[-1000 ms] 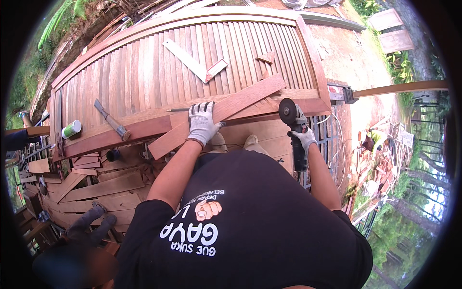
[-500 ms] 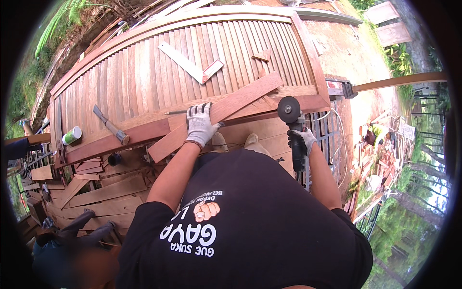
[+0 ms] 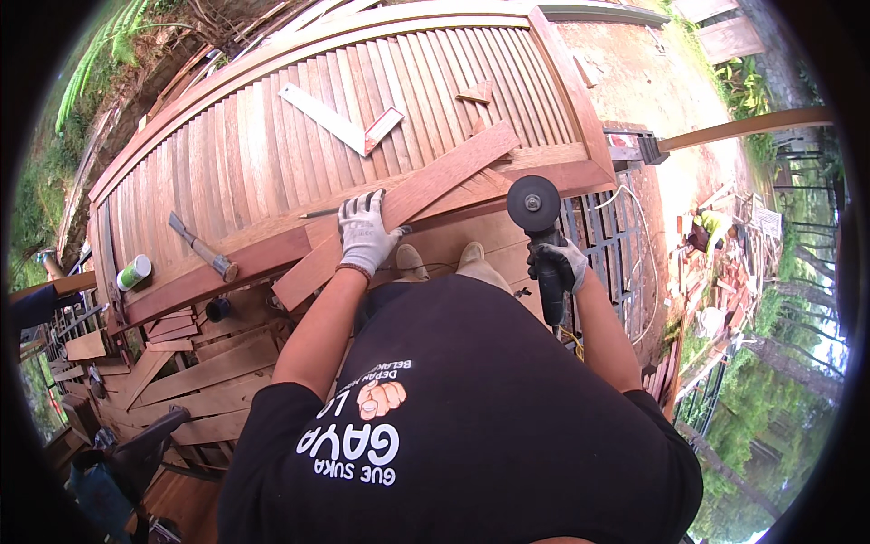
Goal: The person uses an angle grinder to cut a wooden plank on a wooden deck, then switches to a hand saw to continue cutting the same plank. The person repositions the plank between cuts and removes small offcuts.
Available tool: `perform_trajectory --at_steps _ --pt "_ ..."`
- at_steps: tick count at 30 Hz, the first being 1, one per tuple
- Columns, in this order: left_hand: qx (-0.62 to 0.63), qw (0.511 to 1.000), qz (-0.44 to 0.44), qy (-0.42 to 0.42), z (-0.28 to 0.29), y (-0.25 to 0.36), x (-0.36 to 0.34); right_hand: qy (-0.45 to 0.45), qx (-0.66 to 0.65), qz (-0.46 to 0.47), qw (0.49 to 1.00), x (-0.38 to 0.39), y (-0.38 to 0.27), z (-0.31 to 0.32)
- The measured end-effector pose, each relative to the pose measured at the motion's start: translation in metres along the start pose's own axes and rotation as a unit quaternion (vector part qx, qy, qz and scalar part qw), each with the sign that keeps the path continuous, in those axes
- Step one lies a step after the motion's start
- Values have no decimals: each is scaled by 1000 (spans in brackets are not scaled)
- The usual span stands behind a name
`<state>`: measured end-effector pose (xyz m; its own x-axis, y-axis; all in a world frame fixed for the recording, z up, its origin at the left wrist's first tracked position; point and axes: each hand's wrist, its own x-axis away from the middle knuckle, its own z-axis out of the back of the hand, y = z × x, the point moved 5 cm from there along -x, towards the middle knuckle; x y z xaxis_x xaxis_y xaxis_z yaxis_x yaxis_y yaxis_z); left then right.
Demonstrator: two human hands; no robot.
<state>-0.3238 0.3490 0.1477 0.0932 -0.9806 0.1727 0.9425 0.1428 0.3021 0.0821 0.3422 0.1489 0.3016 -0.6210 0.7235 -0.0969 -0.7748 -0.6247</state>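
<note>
Plank (image 3: 412, 204) beside hammer (image 3: 204, 249), square (image 3: 340, 127)

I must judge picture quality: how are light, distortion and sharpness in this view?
Head view: soft daylight, weak shadows; the fisheye bends the long slatted wooden panel into an arc, black corners; the white-gloved left hand and the black angle grinder look sharp.

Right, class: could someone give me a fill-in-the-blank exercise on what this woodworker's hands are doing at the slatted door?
1. The left hand presses down on a loose wooden ____ lying across the slatted door.
2. The right hand holds an angle ____.
3. Both hands wear ____.
4. A metal square lies on the ____.

Missing words: plank; grinder; gloves; door
</note>
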Motion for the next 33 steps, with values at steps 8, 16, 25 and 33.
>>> perform_trajectory --at_steps 8,16,25,33 --pt "-10 1000 8 -12 -1 -1 1 100 29 -62 993 -20 6 1" --pt "-1 1000 1 10 -1 -1 1 123 56 -77 988 -26 7 8" --pt "6 1000 0 7 -2 -2 1 117 59 -75 988 -22 3 3" --pt "-3 1000 7 -4 -2 -2 -1 113 58 -75 989 -27 5 9"
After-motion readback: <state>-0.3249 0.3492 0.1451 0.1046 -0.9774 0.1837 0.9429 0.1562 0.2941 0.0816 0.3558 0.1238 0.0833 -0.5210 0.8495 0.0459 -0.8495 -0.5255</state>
